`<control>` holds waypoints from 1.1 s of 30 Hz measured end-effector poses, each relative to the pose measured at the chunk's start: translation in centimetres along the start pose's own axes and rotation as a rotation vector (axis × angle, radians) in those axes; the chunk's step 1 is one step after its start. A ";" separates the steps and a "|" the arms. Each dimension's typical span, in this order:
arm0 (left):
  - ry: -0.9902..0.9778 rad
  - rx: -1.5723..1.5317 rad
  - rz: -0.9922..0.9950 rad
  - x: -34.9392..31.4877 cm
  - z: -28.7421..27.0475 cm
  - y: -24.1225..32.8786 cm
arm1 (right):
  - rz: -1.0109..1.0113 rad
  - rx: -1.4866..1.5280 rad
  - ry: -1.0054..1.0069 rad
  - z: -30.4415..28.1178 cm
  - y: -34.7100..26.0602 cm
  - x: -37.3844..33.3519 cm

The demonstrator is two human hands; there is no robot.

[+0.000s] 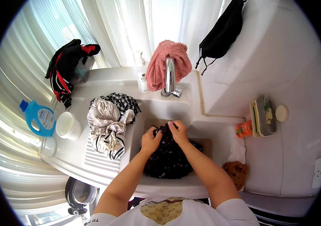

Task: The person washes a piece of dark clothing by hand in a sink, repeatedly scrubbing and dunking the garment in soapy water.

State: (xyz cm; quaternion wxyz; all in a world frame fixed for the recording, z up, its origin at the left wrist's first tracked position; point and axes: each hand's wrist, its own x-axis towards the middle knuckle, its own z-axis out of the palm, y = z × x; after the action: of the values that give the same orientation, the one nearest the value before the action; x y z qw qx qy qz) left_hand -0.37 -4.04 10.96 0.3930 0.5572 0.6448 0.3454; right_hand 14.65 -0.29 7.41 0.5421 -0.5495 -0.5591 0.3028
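A black garment with small pale spots (168, 160) lies bunched in the basin of a white laundry sink (202, 180). My left hand (152, 139) grips its upper part from the left, fingers curled into the cloth. On the other side my right hand (178, 132) pinches the same cloth, close to the left hand. The garment's lower part spreads over the basin floor. Just beyond my hands rises a chrome faucet (170, 77) with a pink towel (155, 71) draped over it.
Crumpled white and black-patterned clothes (107, 116) lie on the ribbed washboard (96, 154) at left. Nearby stand a white tub (68, 126), a blue detergent bottle (41, 118) and a white pump bottle (141, 73). At right are an orange container (244, 130), a wall-mounted holder (264, 116) and brown cloth (236, 173).
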 end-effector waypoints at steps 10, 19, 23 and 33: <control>-0.590 1.093 0.164 -0.3 4.8 -7.2 | -0.265 -1.003 -0.577 -0.2 7.8 -5.5; -0.129 0.415 -0.034 6.7 3.9 -8.3 | 0.283 -0.807 -0.695 2.0 5.8 2.8; 0.075 0.241 -0.575 6.3 5.8 -8.4 | 0.122 -0.652 -0.132 3.5 7.7 0.2; -0.416 -1.588 -0.559 2.9 5.9 -13.3 | -0.051 -0.208 -0.300 4.1 -2.9 -5.8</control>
State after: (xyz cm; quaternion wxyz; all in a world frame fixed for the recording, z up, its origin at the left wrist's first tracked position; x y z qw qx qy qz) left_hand -1.27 -2.97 -3.77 0.8462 -0.0090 0.2412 0.4751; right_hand 8.91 -5.31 7.61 0.4004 -0.5368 -0.6758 0.3080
